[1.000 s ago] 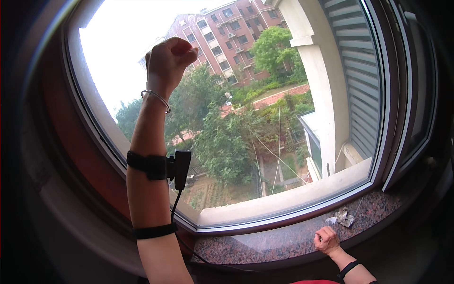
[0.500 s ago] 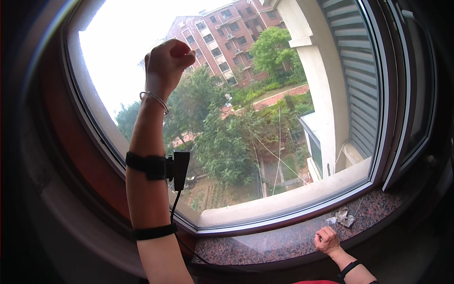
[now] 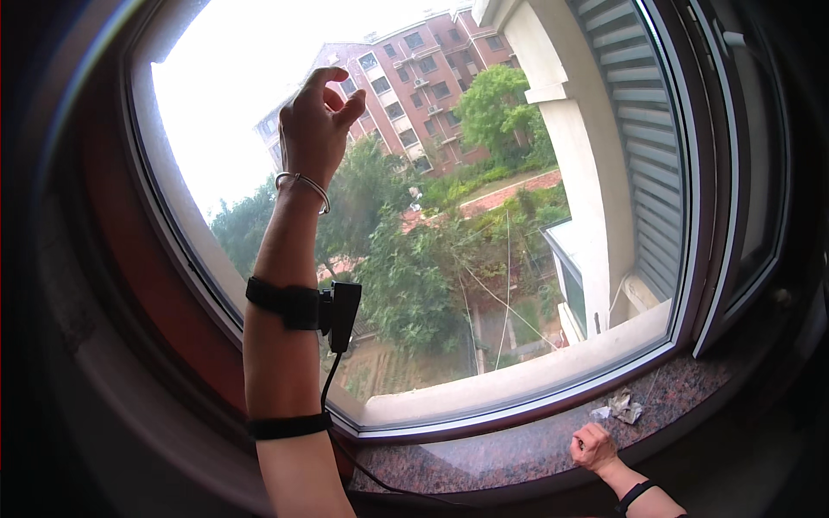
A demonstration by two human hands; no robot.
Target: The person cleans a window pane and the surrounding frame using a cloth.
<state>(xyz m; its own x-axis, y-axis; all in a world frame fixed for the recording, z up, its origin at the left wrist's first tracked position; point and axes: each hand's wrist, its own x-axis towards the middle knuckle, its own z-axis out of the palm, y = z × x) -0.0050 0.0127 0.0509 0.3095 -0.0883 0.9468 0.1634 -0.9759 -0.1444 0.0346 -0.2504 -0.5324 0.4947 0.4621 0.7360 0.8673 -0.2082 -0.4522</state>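
Observation:
My left hand is raised in front of the window pane. Its thumb and index finger stand apart in a curve, the other fingers are curled, and no object shows between them. A bracelet circles that wrist. Lower down, a black strap holds a small black device on the forearm. My right hand is closed over the speckled stone sill; whatever its curled fingers may hold is hidden. Just beyond it lies a crumpled grey-white wad with a small white scrap beside it.
A dark window frame surrounds the glass, and a hinged sash stands swung inward at the right. A black cable hangs from the forearm device and runs over the sill. Outside are trees and a brick building.
My left hand has opened: its thumb and index finger, earlier together, are now apart. That arm has shifted slightly right in view. My right hand stays closed by the wad.

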